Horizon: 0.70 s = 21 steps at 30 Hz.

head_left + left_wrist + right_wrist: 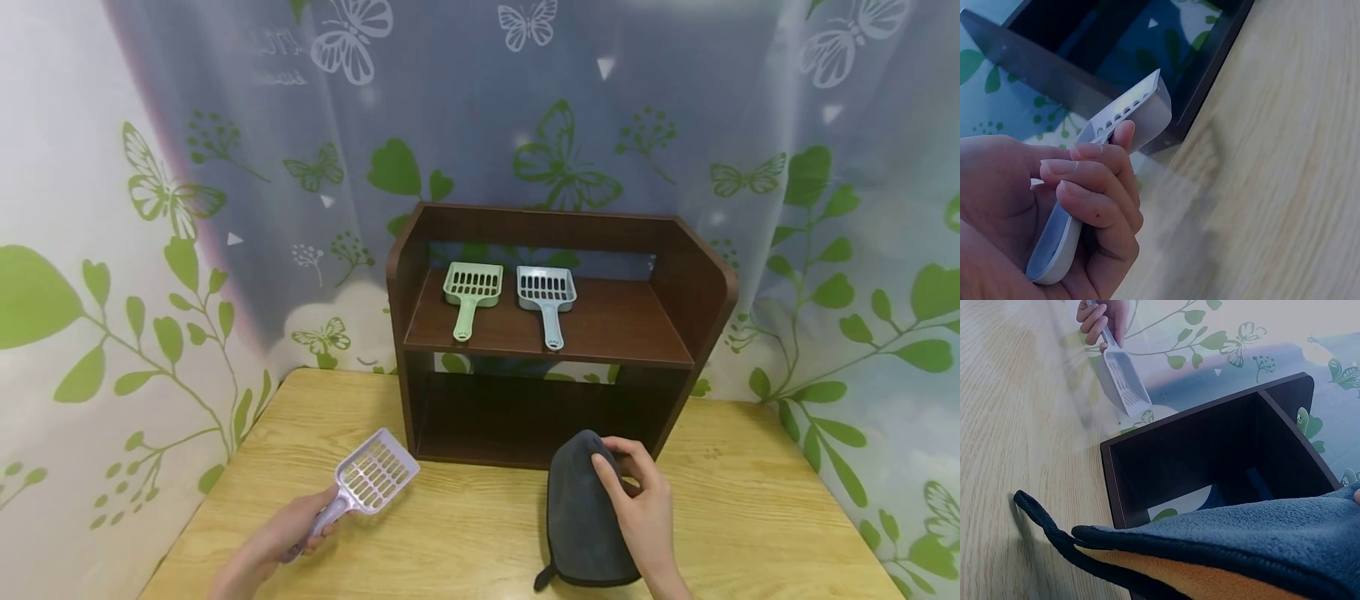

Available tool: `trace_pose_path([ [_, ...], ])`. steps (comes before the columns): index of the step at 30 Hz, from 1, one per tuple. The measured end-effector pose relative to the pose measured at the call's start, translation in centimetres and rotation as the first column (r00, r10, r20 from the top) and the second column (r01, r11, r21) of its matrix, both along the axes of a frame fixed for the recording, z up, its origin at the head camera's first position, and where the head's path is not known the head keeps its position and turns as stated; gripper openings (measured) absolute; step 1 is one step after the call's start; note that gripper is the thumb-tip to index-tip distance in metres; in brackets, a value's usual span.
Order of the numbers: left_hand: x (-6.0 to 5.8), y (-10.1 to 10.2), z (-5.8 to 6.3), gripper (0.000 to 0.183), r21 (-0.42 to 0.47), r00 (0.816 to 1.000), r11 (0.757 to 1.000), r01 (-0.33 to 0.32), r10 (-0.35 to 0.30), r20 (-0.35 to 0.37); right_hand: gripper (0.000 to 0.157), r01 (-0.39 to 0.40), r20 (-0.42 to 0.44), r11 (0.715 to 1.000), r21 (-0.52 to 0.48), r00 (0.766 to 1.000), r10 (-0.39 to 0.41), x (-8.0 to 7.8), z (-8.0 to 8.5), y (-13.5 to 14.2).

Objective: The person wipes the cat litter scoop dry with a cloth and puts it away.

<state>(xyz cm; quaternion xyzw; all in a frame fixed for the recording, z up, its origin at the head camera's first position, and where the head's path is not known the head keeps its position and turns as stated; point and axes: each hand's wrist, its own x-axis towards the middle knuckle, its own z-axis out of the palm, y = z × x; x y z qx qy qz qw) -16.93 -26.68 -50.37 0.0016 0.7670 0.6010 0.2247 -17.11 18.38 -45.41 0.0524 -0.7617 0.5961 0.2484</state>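
Observation:
My left hand (298, 518) grips a pale purple litter scoop (372, 473) by its handle, with the slotted head tilted up toward the shelf. In the left wrist view the fingers (1100, 187) curl round the scoop's handle (1060, 240). At the right, my right hand (647, 504) pinches the top of a folded dark grey-blue towel (588, 512) between thumb and fingers. The right wrist view shows the towel's orange underside (1197, 578), black edging and hanging loop (1038, 515); that hand is mostly out of this view.
A dark brown two-tier shelf (615, 312) stands at the back of the wooden table (450, 542). On its upper board lie a green litter scoop (467, 315) and a light blue litter scoop (551, 321), side by side. Behind hangs a curtain (465, 108) printed with leaves and butterflies.

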Motion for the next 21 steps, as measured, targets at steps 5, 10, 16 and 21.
trace_pose_path([
  [5,0.1,1.6,-0.1,0.062,-0.008,0.999,0.999,0.038,-0.038,0.006,0.019,0.003,0.001,1.0,0.009,1.0,-0.003,-0.1,-0.1,0.1],
  [10,-0.3,3.8,0.0,0.06,0.01,0.998,0.998,0.064,-0.064,-0.002,0.019,0.013,0.009,1.0,0.017,1.0,-0.013,0.0,0.0,0.1],
  [16,-0.9,6.8,0.2,0.057,0.05,0.996,0.996,0.08,-0.078,-0.04,0.02,0.023,0.034,0.999,0.023,0.999,-0.024,-0.1,0.0,0.4],
  [21,-1.4,8.9,0.6,0.057,0.087,0.993,0.991,0.105,-0.1,-0.057,0.02,0.018,0.055,0.999,0.036,0.998,-0.02,-0.1,0.0,0.7],
])
